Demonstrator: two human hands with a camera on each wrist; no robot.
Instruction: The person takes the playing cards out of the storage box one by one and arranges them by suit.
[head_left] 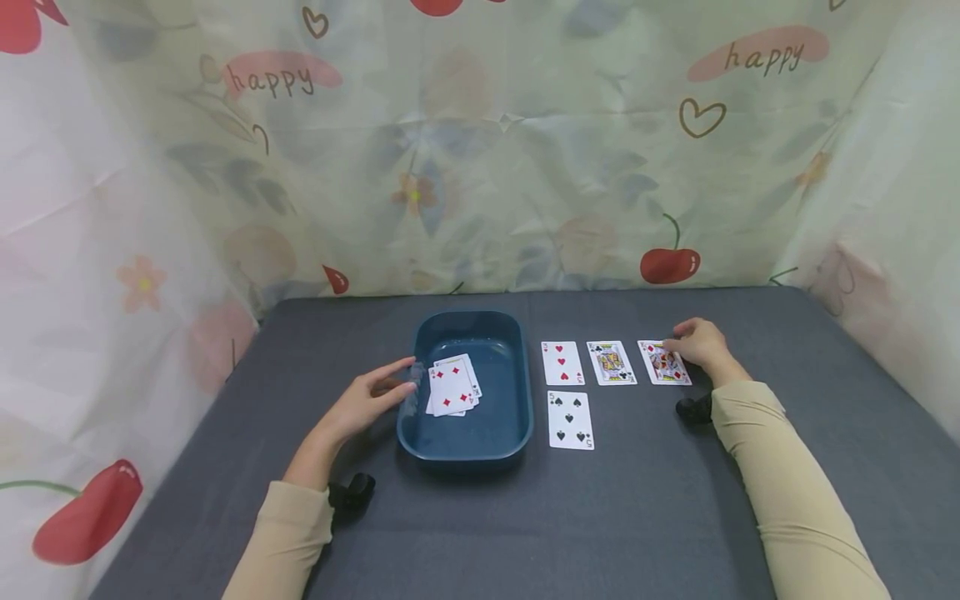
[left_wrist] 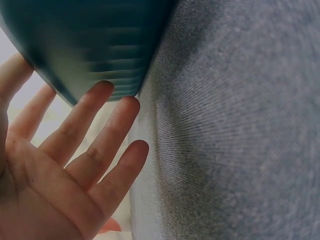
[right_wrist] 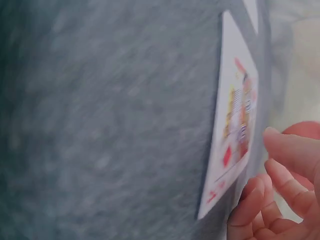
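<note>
My left hand (head_left: 363, 405) is at the left side of a dark blue plastic tub (head_left: 480, 457), fingers extended and spread, touching its rim. In the left wrist view the fingers (left_wrist: 107, 125) lie along the outside of the tub wall (left_wrist: 80, 55). Inside the tub is a small overlapping pile of playing cards (head_left: 450, 387), a diamonds card on top. My right hand (head_left: 705, 346) is over the upper right corner of a face card of diamonds (head_left: 663, 363). Seen from the right wrist, that card (right_wrist: 235, 120) lies flat, with the thumb and loosely bent fingers beside it.
Left of the face card of diamonds lie a clubs face card (head_left: 611, 363) and a three of hearts (head_left: 562, 363). Below the hearts card is a five of spades (head_left: 571, 421). Dark grey cloth (head_left: 570, 525) covers the table, with patterned curtains (head_left: 487, 167) behind.
</note>
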